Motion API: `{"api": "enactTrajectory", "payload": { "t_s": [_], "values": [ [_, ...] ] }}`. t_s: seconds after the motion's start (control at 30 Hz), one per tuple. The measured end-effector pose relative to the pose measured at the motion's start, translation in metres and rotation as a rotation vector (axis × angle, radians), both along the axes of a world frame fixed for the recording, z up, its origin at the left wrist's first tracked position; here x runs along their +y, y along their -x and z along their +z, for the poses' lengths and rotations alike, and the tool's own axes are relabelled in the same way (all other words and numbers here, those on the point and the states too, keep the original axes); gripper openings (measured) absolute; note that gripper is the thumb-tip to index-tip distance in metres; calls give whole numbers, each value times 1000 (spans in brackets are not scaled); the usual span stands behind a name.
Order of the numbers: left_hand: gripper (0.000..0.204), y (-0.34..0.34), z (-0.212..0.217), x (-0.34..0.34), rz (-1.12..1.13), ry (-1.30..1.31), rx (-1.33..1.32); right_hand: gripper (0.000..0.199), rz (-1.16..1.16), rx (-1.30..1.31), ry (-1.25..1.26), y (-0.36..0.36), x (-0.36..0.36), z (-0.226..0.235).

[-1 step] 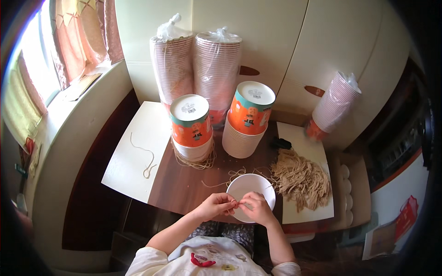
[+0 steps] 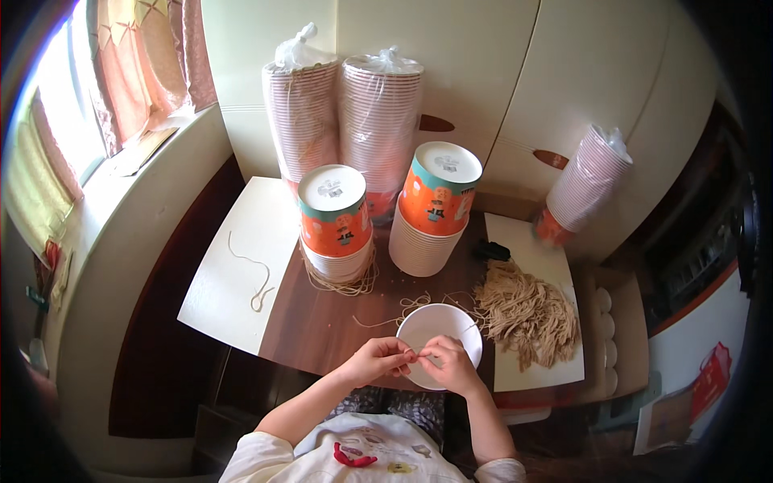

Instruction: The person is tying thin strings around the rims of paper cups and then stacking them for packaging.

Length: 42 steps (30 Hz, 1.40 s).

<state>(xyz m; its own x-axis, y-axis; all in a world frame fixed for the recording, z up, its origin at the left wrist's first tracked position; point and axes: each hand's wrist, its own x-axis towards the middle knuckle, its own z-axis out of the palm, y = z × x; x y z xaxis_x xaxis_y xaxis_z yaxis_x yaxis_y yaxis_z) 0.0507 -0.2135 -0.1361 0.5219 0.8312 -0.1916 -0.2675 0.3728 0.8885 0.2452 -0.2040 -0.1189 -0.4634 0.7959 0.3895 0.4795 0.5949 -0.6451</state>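
Biggest first: white cupboard doors [image 2: 451, 72] behind, dark brown table [image 2: 322, 322] in front of me. Against the doors, 2 tall bagged stacks of cups [image 2: 338, 121], plus a 3rd bagged stack [image 2: 584, 181] leaning off to the right. Nearer me are 2 shorter stacks w/ orange printed cups on top, bottoms up: left one [image 2: 336, 221] and right one [image 2: 439, 201]. A white sheet [image 2: 233, 266] lies on the table's left w/ one loose string [image 2: 254, 278] on it. Another white sheet [image 2: 531, 241] on the right carries the pile of cut strings [image 2: 527, 314].

The white cup [image 2: 439, 326] sits mouth-up at the table's near edge, just left of that pile, right under my hands. Left hand [image 2: 374, 362] and right hand [image 2: 451, 366] meet at its near rim. Both are curled nearly closed, thumb and forefinger tips pinched together and touching. They prob. grip a bit of string, but it's too thin to see, so I can't tell for sure. Other fingers rest on the rim.

Step in hand, as I judge it: fitting or knotting a string at the cup's rim. Next move calls for fine fingertip work, keeping the cup steady while the string end is pulled snug w/o slipping out.

Vs the earlier frame: no diff I can spot. Hands, cup, stacks and strings sit the same.
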Motion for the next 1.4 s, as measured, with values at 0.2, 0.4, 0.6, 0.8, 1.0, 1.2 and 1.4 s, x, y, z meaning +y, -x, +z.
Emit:
{"api": "enactTrajectory", "payload": {
  "t_s": [0.2, 0.4, 0.6, 0.8, 1.0, 1.2, 1.4],
  "values": [
    [13, 7, -10, -5, 113, -3, 8, 7, -145, 64, 70, -1, -23, 15],
    [11, 8, -19, -4, 133, -7, -60, 9, -108, -70, -84, 22, -64, 12],
    [8, 9, -12, -5, 108, -65, 42, 10, -112, -261, -278, 51, -73, -17],
    [10, 16, -18, -4, 130, -289, 240, 12, -156, -77, -138, 36, -43, -14],
    [19, 10, -8, -5, 148, -407, 296, 18, -152, -26, -49, 33, -24, -10],
    [22, 11, -7, -8, 210, -442, 334, 12, -156, -13, -13, 36, -25, -10],
    [16, 20, -17, -21, 352, -332, 372, 9, -158, 102, 104, 31, -20, -10]
  ]
}}
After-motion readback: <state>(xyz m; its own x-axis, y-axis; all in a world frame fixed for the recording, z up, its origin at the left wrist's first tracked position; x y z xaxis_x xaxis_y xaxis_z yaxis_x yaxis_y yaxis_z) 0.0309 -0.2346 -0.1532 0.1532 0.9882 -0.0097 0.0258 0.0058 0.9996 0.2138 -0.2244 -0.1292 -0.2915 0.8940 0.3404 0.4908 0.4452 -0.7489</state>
